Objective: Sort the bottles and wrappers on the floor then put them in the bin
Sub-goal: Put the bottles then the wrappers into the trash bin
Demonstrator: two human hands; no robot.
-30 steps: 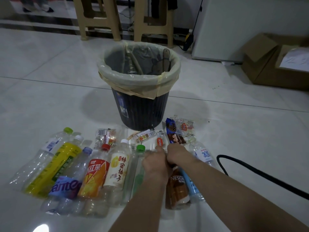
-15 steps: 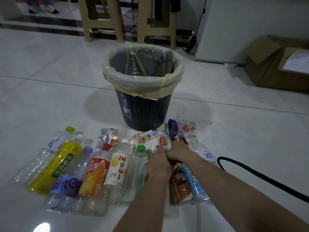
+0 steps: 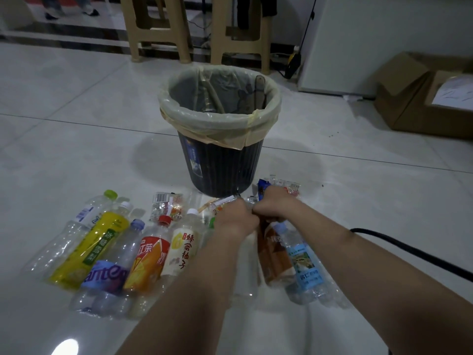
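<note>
- Head camera: both hands meet knuckles-up, just in front of the black ribbed plastic bin with a pale liner (image 3: 222, 172).
- Right hand (image 3: 275, 204): fingers curl round the neck end of the brown-labelled plastic bottle (image 3: 275, 260). The blue-labelled clear water bottle (image 3: 304, 270) lies against it; I cannot tell if it shares the grip.
- Left hand (image 3: 236, 222): fingers curl under. The back of the hand hides what they pinch, if anything; cannot tell.
- Task things: a row of plastic bottles lies side by side on the grey tiled floor (image 3: 76, 149), among them the yellow-labelled bottle (image 3: 94, 249) and the orange-labelled red-capped bottle (image 3: 148, 260). The crinkled clear wrapper with a barcode (image 3: 166, 206) lies between this row and the bin. The blue foil wrapper (image 3: 263, 187) sits just beyond the right hand.
- Risk: the empty bottles look light and smooth. Lifting two by the necks may let one slip out and roll into the sorted row.
- Risk: the wrappers lie close under the knuckles, so a sweep may scatter them or mix the groups.
- Hidden: fingertips, the bottle necks under the hands, and the bin bottom.
</note>
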